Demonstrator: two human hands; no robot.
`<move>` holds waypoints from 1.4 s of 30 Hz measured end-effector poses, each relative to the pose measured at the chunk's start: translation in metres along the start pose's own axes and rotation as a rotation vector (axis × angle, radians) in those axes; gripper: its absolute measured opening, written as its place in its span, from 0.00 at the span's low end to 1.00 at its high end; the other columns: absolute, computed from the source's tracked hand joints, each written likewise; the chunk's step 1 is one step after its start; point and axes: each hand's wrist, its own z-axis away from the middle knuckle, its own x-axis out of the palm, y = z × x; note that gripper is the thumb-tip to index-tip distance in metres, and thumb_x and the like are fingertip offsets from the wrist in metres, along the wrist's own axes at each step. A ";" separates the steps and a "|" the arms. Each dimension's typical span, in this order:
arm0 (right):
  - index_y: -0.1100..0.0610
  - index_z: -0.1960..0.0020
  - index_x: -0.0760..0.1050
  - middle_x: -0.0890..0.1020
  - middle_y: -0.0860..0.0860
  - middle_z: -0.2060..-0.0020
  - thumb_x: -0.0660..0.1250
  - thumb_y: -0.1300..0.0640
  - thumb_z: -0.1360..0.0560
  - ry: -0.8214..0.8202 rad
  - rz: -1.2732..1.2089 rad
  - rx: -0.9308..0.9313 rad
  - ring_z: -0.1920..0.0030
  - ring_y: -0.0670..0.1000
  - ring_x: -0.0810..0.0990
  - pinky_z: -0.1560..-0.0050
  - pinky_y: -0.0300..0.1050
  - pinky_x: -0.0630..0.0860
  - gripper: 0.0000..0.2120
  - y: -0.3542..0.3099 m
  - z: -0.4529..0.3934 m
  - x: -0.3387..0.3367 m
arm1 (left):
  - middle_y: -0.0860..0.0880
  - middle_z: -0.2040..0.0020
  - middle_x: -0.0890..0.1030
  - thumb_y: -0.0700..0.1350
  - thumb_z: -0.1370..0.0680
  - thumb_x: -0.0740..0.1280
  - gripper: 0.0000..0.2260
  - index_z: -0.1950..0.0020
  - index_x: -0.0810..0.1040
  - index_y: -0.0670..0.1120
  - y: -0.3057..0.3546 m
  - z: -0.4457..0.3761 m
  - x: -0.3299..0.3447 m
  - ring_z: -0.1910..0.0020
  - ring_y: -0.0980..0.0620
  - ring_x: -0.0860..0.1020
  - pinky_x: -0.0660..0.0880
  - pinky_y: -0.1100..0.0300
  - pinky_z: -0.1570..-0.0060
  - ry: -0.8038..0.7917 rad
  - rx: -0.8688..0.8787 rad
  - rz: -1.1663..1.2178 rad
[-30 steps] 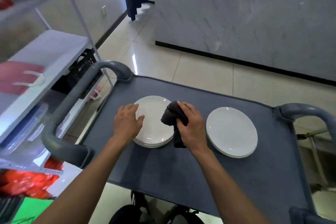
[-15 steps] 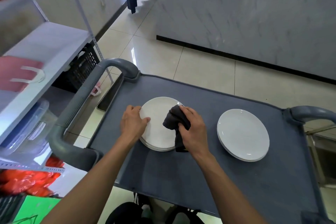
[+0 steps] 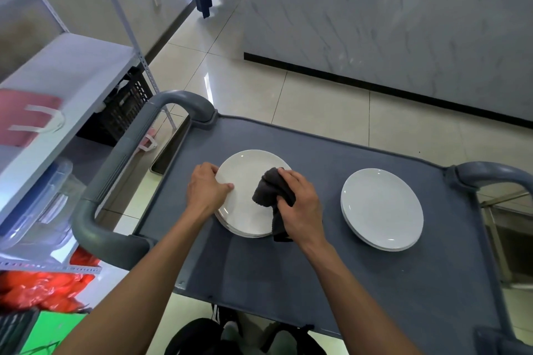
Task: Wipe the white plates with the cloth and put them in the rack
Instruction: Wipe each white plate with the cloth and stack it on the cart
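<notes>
Two stacks of white plates lie on a grey cart top. The left stack sits under both my hands. My left hand grips the left rim of its top plate, thumb on the plate's face. My right hand holds a dark cloth bunched against the right part of that plate, with one end of the cloth hanging over the plate's near edge. The right stack lies untouched, well apart from my right hand.
The cart has grey curved handles at its left and right ends. A white metal shelving unit stands close on the left, with a black crate and clear plastic boxes below. A marble-faced counter stands beyond.
My left thumb has shifted further onto the plate's face and my right hand with the cloth has slid slightly over the plate. The camera has tilted, so everything sits lower and further right.
</notes>
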 end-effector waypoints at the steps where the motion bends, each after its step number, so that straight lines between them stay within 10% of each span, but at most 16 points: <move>1: 0.48 0.28 0.74 0.75 0.41 0.32 0.69 0.68 0.28 0.000 0.003 -0.001 0.36 0.47 0.73 0.36 0.24 0.60 0.31 0.000 0.000 0.000 | 0.49 0.46 0.78 0.48 0.30 0.78 0.18 0.46 0.75 0.48 0.001 0.000 -0.002 0.47 0.47 0.77 0.76 0.51 0.49 -0.020 -0.013 0.031; 25: 0.48 0.28 0.74 0.76 0.41 0.33 0.68 0.67 0.28 0.028 -0.050 -0.006 0.36 0.48 0.74 0.33 0.32 0.65 0.31 -0.006 0.002 -0.017 | 0.43 0.56 0.83 0.36 0.19 0.65 0.08 0.43 0.81 0.40 0.022 0.019 -0.021 0.61 0.43 0.81 0.80 0.54 0.72 -0.302 -0.239 0.679; 42: 0.52 0.32 0.75 0.78 0.48 0.35 0.71 0.65 0.27 0.290 -0.003 -0.002 0.34 0.50 0.74 0.29 0.47 0.69 0.25 0.015 -0.024 -0.116 | 0.40 0.50 0.84 0.34 0.19 0.63 0.11 0.41 0.81 0.42 0.151 0.059 0.028 0.56 0.40 0.83 0.81 0.49 0.67 -0.475 0.063 0.756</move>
